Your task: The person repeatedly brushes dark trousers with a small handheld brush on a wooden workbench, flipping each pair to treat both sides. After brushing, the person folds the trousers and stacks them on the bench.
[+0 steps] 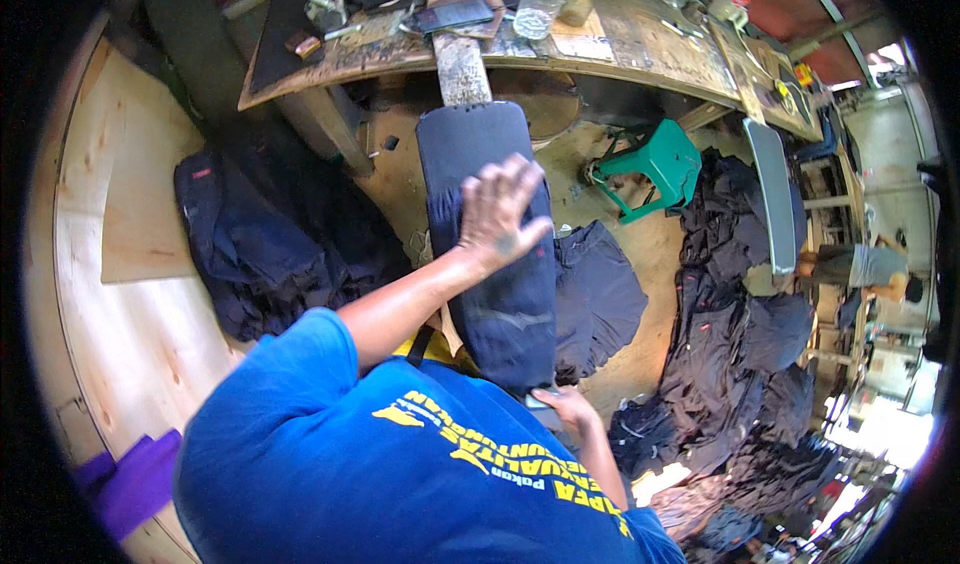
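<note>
A long padded board [480, 129] runs from the workbench toward my body, with a dark navy garment [510, 319] drawn over much of it. My left hand [497, 214] lies flat on the cloth around mid-board, fingers stretched out and thumb apart. At the board's near end, my right hand [568, 407] is closed by the garment's edge, against a small pale piece. What exactly it grips is too small to tell. Just right of the board, dark shorts [598, 289] hang or lie low; their support is hidden.
The wooden workbench [640, 64] holds a phone [455, 16], a clear plastic bottle [543, 4] and clutter. A green stool [655, 169] stands beneath its edge. Dark clothes are heaped at left [275, 234] and right [715, 334]. Another person [860, 267] is far right.
</note>
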The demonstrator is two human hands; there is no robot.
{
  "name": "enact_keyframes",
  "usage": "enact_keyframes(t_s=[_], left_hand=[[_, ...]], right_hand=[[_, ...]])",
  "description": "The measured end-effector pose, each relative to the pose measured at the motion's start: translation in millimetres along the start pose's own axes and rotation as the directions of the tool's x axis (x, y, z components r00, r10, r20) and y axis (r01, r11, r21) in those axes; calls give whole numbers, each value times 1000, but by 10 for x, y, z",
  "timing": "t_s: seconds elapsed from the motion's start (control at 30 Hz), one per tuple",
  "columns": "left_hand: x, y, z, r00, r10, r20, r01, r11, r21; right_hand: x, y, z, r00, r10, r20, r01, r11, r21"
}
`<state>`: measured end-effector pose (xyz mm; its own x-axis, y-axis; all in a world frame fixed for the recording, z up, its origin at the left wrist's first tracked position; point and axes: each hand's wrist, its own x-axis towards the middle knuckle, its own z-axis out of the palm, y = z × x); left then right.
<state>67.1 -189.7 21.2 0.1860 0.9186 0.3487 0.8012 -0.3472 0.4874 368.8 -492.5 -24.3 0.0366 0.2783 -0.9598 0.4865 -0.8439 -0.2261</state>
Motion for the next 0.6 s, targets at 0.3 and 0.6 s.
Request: enact_keyframes(t_s=[0.3, 0.6], left_hand=[[-752, -793, -1144, 448, -9, 894, 363, 915, -173], [1286, -327, -111, 790, 180, 587, 186, 841, -508]], right_hand=[[-439, -455, -50, 323, -453, -831, 753, 655, -64], [-206, -1988, 901, -224, -644, -732, 534, 547, -645]])
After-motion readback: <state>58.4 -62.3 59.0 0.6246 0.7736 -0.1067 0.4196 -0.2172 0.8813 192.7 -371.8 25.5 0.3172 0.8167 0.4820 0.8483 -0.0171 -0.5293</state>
